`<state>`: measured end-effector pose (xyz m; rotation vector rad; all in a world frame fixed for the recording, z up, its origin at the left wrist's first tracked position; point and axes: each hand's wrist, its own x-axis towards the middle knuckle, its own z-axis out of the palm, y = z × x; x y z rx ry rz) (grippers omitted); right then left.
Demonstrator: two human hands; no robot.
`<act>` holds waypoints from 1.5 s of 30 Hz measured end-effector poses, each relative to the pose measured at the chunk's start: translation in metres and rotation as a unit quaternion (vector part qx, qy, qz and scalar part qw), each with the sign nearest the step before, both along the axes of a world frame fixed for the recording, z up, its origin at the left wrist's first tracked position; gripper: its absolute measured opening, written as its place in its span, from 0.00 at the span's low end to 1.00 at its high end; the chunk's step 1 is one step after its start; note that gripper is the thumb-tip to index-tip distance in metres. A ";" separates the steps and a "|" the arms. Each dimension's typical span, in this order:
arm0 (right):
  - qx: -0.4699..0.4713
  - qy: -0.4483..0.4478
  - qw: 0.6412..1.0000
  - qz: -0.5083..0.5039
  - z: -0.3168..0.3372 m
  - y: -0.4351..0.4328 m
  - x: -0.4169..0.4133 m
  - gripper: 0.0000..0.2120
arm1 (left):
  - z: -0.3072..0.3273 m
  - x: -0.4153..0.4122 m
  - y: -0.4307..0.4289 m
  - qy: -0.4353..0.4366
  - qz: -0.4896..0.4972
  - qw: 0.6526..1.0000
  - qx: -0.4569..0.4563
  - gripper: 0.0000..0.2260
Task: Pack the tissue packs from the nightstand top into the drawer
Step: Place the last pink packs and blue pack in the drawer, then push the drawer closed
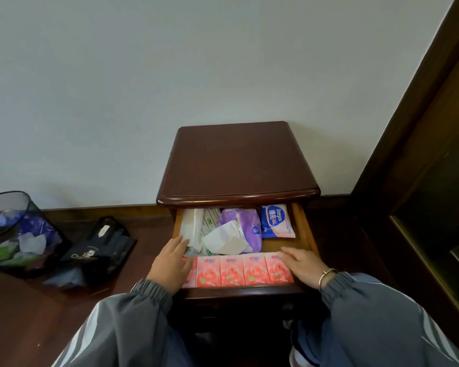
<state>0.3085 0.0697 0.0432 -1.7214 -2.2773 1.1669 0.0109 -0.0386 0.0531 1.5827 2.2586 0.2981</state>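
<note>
Tissue packs (243,271): pink, lying flat in one row along the front edge of the drawer, side by side and touching; leftmost partly hidden.
Left grip (170,263): fingers straight and relaxed, resting on the left end of the row, fingertips near the drawer's left wall; curled round nothing.
Right grip (300,266): fingers straight, laid flat on the rightmost pack at the front right corner; clasping nothing; bracelet (326,276) at the wrist.
Drawer (305,229): pulled out beneath the surface.
Behind the row: loose white tissue (223,239), purple pack (247,226), blue wipes pack (276,221) toward the back right corner.
Surface (236,162): dark wood nightstand top, back edge against the wall.
Floor, left of the nightstand: mesh bin (16,234), black bag (98,250) just beside it.
</note>
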 end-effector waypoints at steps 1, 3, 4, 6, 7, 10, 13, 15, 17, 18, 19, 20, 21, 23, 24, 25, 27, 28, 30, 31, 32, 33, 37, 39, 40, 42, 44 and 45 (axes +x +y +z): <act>-0.001 -0.003 1.000 0.002 0.001 -0.001 0.000 0.24 | 0.002 0.003 0.005 0.002 -0.008 1.000 -0.003 0.25; 0.001 -0.003 1.000 0.003 0.003 -0.004 0.000 0.24 | 0.003 0.009 0.012 -0.003 -0.007 1.000 -0.012 0.25; 0.006 0.004 1.000 0.001 0.004 -0.006 -0.001 0.25 | 0.004 0.011 0.013 -0.009 -0.008 1.000 -0.014 0.25; 0.036 0.020 0.999 -0.005 0.005 -0.009 -0.001 0.25 | 0.005 0.011 0.008 -0.019 -0.030 0.999 -0.004 0.28; 0.060 0.027 0.998 0.001 0.006 -0.010 0.000 0.26 | 0.006 0.009 0.003 -0.021 -0.050 0.998 0.005 0.31; 0.137 0.005 0.983 0.124 0.016 -0.012 0.013 0.35 | 0.012 -0.006 -0.021 -0.004 -0.122 0.993 -0.005 0.49; 0.189 -0.107 0.933 0.286 0.026 -0.009 0.033 0.51 | 0.009 -0.023 -0.039 0.048 -0.180 0.980 -0.074 0.52; 0.212 -0.192 0.905 0.316 0.028 -0.007 0.044 0.56 | 0.008 -0.029 -0.043 0.095 -0.190 0.972 -0.101 0.51; 0.220 -0.228 0.901 0.297 0.029 -0.006 0.048 0.58 | 0.008 -0.033 -0.041 0.126 -0.187 0.970 -0.086 0.53; 0.229 -0.231 0.902 0.283 0.029 -0.005 0.049 0.60 | 0.008 -0.034 -0.040 0.134 -0.186 0.971 -0.072 0.54; 0.241 -0.231 0.903 0.271 0.028 -0.005 0.050 0.61 | 0.008 -0.035 -0.038 0.139 -0.186 0.971 -0.059 0.56; 0.254 -0.232 0.902 0.260 0.029 -0.005 0.050 0.62 | 0.008 -0.036 -0.037 0.144 -0.183 0.971 -0.047 0.57; 0.266 -0.232 0.903 0.246 0.029 -0.004 0.049 0.63 | 0.008 -0.038 -0.035 0.147 -0.175 0.973 -0.035 0.59; 0.280 -0.227 0.908 0.213 0.029 0.000 0.046 0.65 | 0.008 -0.042 -0.033 0.148 -0.149 0.978 -0.011 0.61; 0.285 -0.226 0.909 0.202 0.029 0.003 0.044 0.66 | 0.009 -0.044 -0.030 0.148 -0.138 0.979 0.000 0.63; 0.290 -0.228 0.909 0.195 0.029 0.007 0.042 0.66 | 0.010 -0.044 -0.027 0.146 -0.129 0.981 0.009 0.64; 0.303 -0.236 0.907 0.175 0.030 0.018 0.038 0.67 | 0.011 -0.044 -0.016 0.143 -0.117 0.982 0.028 0.65; 0.310 -0.240 0.906 0.160 0.030 0.025 0.036 0.67 | 0.011 -0.044 -0.009 0.143 -0.110 0.983 0.040 0.65; 0.317 -0.246 0.907 0.126 0.032 0.042 0.031 0.67 | 0.013 -0.046 0.011 0.155 -0.090 0.982 0.057 0.65; 0.318 -0.249 0.908 0.113 0.033 0.051 0.026 0.67 | 0.013 -0.048 0.022 0.163 -0.079 0.981 0.065 0.64; 0.321 -0.254 0.906 0.103 0.033 0.062 0.021 0.67 | 0.013 -0.050 0.033 0.171 -0.071 0.980 0.072 0.63; 0.327 -0.260 0.903 0.098 0.033 0.072 0.014 0.66 | 0.012 -0.052 0.045 0.177 -0.067 0.979 0.075 0.62; 0.325 -0.266 0.902 0.095 0.032 0.113 -0.008 0.59 | 0.004 -0.058 0.083 0.224 -0.068 0.969 0.074 0.50; 0.329 -0.251 0.907 0.081 0.026 0.123 -0.015 0.52 | -0.002 -0.057 0.093 0.254 -0.055 0.960 0.105 0.43; 0.348 -0.240 0.904 0.067 0.022 0.124 -0.017 0.49 | -0.007 -0.056 0.096 0.260 -0.046 0.955 0.133 0.40; 0.405 -0.208 0.890 0.033 0.011 0.124 -0.018 0.44 | -0.019 -0.056 0.100 0.261 -0.026 0.948 0.183 0.38; 0.445 -0.178 0.877 0.013 0.001 0.127 -0.020 0.41 | -0.031 -0.055 0.105 0.269 -0.015 0.939 0.215 0.37; 0.457 -0.170 0.873 0.006 -0.002 0.128 -0.020 0.41 | -0.034 -0.055 0.107 0.275 -0.012 0.934 0.228 0.37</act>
